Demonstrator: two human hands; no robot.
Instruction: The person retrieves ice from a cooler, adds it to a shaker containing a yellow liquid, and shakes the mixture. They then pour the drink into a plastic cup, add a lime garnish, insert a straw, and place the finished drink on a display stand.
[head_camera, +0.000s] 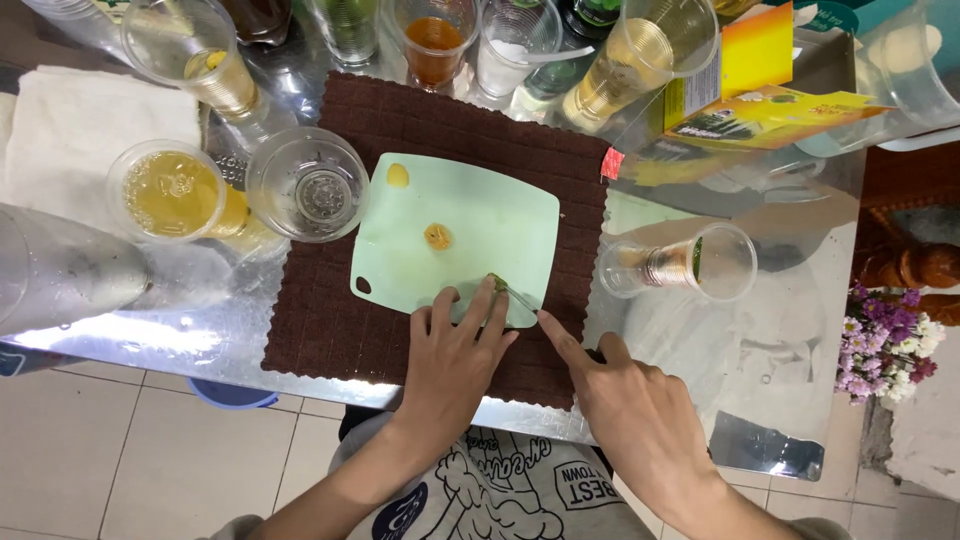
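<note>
The left hand pinches a small green fruit piece on the pale green plastic cutting board; beside it, the right hand grips a thin knife, forefinger extended.

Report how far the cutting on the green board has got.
Done: two yellow-orange pieces lie cut on the green cutting board. In hand: left hand pins a small green fruit at the board's near edge; right hand presses a knife into it. Left: that fruit is not yet visibly parted.
</note>
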